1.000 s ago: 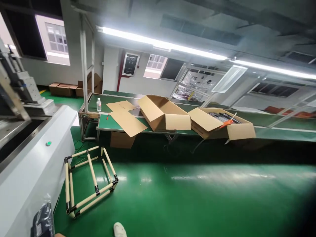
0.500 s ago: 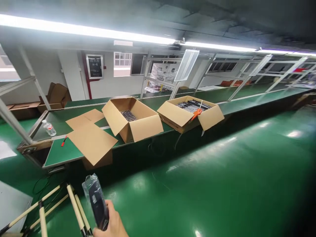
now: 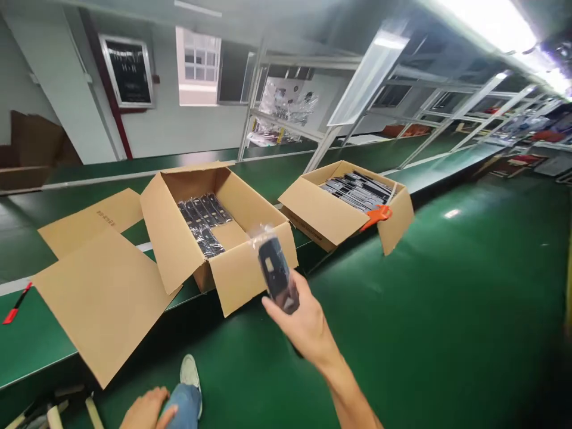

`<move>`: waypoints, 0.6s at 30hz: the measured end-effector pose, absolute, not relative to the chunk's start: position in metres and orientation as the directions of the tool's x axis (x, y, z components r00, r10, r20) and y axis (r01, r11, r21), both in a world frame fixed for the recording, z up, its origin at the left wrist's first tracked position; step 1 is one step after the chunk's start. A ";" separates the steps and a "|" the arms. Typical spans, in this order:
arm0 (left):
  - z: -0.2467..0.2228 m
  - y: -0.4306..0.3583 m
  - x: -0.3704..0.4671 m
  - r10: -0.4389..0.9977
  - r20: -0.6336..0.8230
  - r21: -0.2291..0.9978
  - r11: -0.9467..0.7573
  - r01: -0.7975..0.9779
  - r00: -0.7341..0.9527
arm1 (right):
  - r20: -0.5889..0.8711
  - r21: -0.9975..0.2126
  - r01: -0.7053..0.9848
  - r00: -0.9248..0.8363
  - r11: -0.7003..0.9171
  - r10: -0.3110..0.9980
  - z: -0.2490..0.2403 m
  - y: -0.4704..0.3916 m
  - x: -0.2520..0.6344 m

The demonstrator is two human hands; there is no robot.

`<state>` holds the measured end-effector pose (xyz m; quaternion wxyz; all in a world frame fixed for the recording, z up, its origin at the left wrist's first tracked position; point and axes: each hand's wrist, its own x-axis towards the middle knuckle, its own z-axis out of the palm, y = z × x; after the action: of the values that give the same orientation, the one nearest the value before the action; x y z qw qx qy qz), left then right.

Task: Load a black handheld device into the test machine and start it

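1. Head view: the bagged black part (image 3: 277,275) is in the air just before the front wall of the open carton (image 3: 214,232).
2. It is best carried over that wall and laid flat beside the bagged rows inside.
3. The right hand (image 3: 300,322) has its fingers closed around the part's lower end.
4. The left hand (image 3: 145,410) rests loosely open on the knee, well below the carton.

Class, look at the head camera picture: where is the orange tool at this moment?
The orange tool hangs over the front edge of the right-hand cardboard box on the green bench, right of and beyond the right hand.
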<state>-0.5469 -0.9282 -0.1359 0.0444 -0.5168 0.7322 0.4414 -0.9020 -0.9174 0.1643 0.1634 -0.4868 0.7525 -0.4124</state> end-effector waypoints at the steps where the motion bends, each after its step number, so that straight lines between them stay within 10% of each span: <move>1: -0.131 -0.945 -0.555 -0.715 -0.520 0.598 0.087 -0.797 -0.468 | 0.179 -0.739 -0.647 -0.459 0.189 -0.870 0.177 -0.947 -0.917; 9: -0.108 -1.029 -0.570 -0.711 -0.603 0.458 0.063 -0.887 -0.362 | -0.128 -0.232 -0.942 -0.219 0.244 -0.967 0.193 -1.192 -0.996; 18: -0.112 -0.973 -0.593 -0.678 -0.735 0.330 -0.325 -0.886 -0.025 | -0.547 -0.149 -0.960 -0.118 0.235 -0.828 0.052 -1.310 -1.018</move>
<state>-0.5930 -0.9734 -0.1119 0.1197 -0.6879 0.5683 0.4352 -1.0177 -1.3096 0.0517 0.2708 -0.6062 0.7378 0.1219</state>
